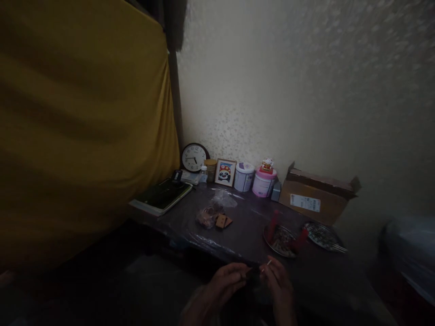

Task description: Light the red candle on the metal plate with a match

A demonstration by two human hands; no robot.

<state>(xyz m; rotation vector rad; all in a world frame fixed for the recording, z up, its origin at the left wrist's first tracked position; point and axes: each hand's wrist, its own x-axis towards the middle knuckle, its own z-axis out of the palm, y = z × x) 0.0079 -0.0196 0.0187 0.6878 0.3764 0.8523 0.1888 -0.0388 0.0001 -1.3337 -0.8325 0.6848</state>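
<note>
My left hand (227, 281) is closed at the table's near edge around a small dark flat piece (249, 270), which looks like a matchbox in the dim light. Beside it, fingertips pinched, my right hand (279, 281) holds a thin white stick (269, 262) that looks like a matchstick. The two hands are close together but apart. Just beyond them stands a metal plate (277, 251) with a red upright candle (273, 226) and a second, tilted red candle (299, 241). Small brown boxes (221, 221) lie on the table next to a clear plastic bag (206, 217) with contents I cannot make out.
Behind the plate is another plate (321, 235) with chopsticks on its rim. A cardboard box (312, 194), pink tin (263, 183), white tin (244, 176), panda picture (224, 172) and clock (195, 158) line the wall. A yellow curtain (84, 127) hangs at left.
</note>
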